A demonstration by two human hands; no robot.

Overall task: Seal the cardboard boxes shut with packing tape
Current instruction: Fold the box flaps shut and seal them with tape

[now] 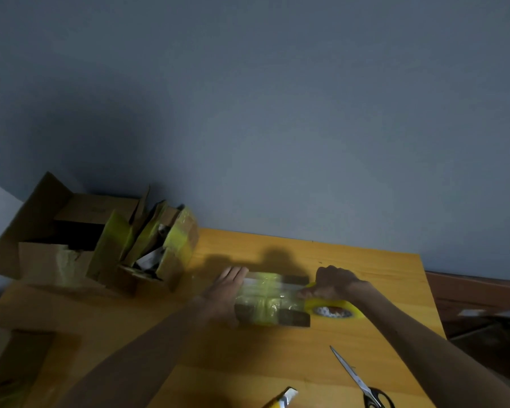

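Cardboard shows only at the dark ends of the small box in the middle of the wooden table; blurred, glossy yellow tape hides the rest. The left hand lies on the box's left end, fingers straight and together. The right hand curls its fingers round the yellow tape roll, which touches the box's right end, and covers the roll's top. Scissors lie near the right arm, their handles cut off by the frame, as is a yellow object at the bottom edge. At far left a large open box holds something dark that I cannot make out. Smaller taped boxes lean beside it, one with pale scraps inside.
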